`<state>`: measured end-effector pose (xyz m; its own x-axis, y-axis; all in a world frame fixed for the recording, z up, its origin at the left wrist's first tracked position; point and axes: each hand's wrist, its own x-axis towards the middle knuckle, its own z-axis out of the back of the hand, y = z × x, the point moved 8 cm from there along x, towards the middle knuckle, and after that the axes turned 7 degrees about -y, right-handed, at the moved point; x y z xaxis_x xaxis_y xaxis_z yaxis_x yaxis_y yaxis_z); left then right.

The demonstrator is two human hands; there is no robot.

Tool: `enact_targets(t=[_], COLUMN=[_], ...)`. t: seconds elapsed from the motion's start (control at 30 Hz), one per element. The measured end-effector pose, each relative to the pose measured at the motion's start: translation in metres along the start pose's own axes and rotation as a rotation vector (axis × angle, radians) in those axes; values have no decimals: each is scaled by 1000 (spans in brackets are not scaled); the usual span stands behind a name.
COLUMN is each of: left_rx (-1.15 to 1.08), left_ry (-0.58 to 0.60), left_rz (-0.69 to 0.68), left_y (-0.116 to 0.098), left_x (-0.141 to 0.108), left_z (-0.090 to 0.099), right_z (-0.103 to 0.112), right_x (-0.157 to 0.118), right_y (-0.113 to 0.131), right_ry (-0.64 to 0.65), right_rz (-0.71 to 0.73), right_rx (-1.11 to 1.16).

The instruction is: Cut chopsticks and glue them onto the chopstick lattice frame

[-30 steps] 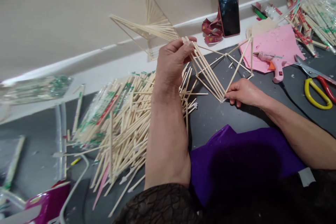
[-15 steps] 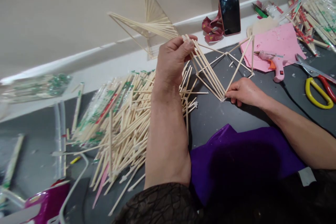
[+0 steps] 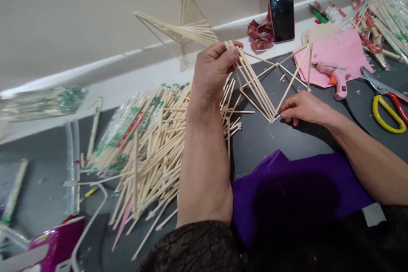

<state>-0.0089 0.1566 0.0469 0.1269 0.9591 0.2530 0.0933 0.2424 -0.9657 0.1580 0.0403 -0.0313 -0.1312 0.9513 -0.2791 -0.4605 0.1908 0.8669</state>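
Observation:
My left hand (image 3: 218, 66) pinches the upper corner of a glued chopstick frame (image 3: 257, 83), where several chopsticks fan down to one low corner. At that low corner, white glue shows on the joint. My right hand (image 3: 301, 108) is closed just right of the joint, its curled fingertips at the frame's bottom stick; the exact contact is partly hidden. The frame's far side has a raised peak near the pink sheet. Left of the frame lies a heap of loose chopsticks (image 3: 153, 157), partly behind my left forearm.
A pink glue gun (image 3: 339, 80) lies on pink sheets (image 3: 347, 49), with scissors (image 3: 389, 112) beside it. A phone (image 3: 281, 6) leans upright at the wall, near another stick structure (image 3: 181, 29). Wrapped chopsticks (image 3: 116, 131) lie left; purple cloth (image 3: 293, 195) is in front.
My right fingers have slid slightly right, away from the low glued corner. My left hand keeps its grip on the upper corner. The whole view has shifted a little.

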Motion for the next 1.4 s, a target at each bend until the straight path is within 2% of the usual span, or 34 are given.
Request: enact_targets(t=[0.23, 0.37, 0.47, 0.67, 0.83, 1.0, 1.4], left_rx=[41, 38, 73, 131, 88, 19, 44], left_ry=[23, 44, 27, -24, -1, -15, 7], left_rz=[-4, -12, -21, -14, -12, -7, -3], left_y=[2, 4, 3, 0, 3, 0, 0], left_x=[1, 3, 2, -1, 1, 1, 1], left_z=[0, 2, 3, 3, 3, 1, -1], right_z=[19, 21, 22, 20, 7, -2, -1], right_x=[-8, -12, -13, -7, -4, -2, -1], right_y=[15, 30, 31, 20, 15, 11, 13], right_ry=[-116, -191, -232, -158, -72, -92, -124], right_rz=[29, 85, 100, 149, 131, 56, 53], right_rx=[-155, -291, -330, -300, -171, -183, -240])
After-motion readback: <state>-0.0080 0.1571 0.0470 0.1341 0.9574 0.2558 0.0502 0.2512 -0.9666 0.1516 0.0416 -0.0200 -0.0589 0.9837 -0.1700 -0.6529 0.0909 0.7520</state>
